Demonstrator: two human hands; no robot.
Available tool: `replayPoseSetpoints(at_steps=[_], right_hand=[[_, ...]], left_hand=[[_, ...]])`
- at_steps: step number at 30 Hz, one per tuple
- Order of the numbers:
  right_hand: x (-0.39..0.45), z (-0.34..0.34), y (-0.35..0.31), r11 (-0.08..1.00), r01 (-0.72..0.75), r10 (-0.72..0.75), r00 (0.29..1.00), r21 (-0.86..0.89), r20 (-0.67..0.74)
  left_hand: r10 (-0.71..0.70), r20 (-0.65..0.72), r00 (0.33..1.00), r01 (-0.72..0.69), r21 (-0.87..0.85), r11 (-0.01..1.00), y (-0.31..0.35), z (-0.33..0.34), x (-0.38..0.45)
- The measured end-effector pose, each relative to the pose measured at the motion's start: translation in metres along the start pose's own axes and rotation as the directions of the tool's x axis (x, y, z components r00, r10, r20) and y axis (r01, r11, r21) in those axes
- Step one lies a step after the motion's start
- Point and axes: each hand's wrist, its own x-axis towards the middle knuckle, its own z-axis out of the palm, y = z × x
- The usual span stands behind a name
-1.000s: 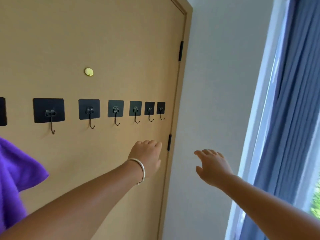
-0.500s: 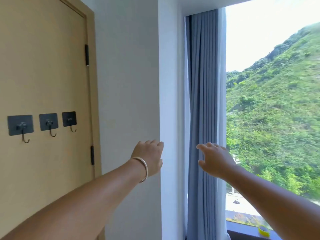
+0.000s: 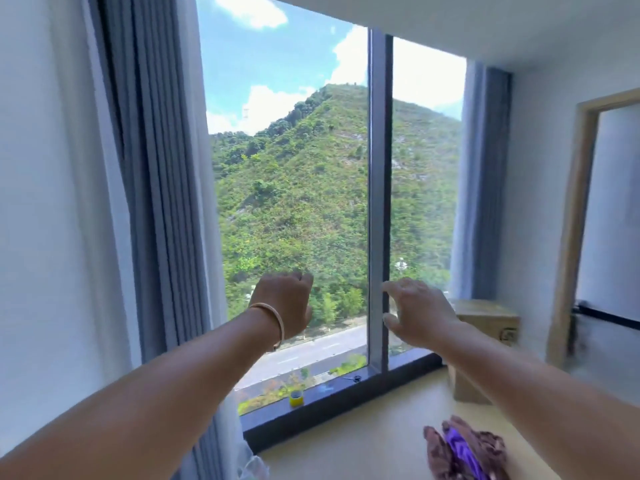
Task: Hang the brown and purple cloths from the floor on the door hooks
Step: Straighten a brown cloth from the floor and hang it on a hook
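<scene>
Both hands out, empty, before the window

The left hand and right hand hang relaxed, grasping nothing. The brown cloths and purple cloth lie heaped on the floor, near the window's right end.

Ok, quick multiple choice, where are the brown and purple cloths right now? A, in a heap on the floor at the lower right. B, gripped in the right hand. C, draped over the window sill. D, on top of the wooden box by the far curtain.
A: the brown and purple cloths lie bunched on the floor, while the left hand and right hand are raised before the window and hold nothing.
</scene>
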Motion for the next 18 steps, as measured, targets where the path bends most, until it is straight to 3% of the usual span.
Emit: replayPoseSetpoints(at_steps=[6,12,18], right_hand=[[-0.04,-0.019,0.074,0.952,-0.272,0.275,0.961,-0.139,0.006],[-0.078,-0.045,0.11,0.821,-0.511,0.518,0.854,-0.255,-0.044],[-0.11,-0.061,0.117,0.685,-0.654,0.669,0.739,-0.321,-0.079]], left_hand=[[0.202,-0.133,0.97,-0.227,-0.219,0.949,0.086,0.018,0.066],[0.357,-0.25,0.9,-0.427,-0.339,0.838,0.147,0.02,0.108],[0.466,-0.292,0.835,-0.55,-0.451,0.703,0.192,0.024,0.116]])
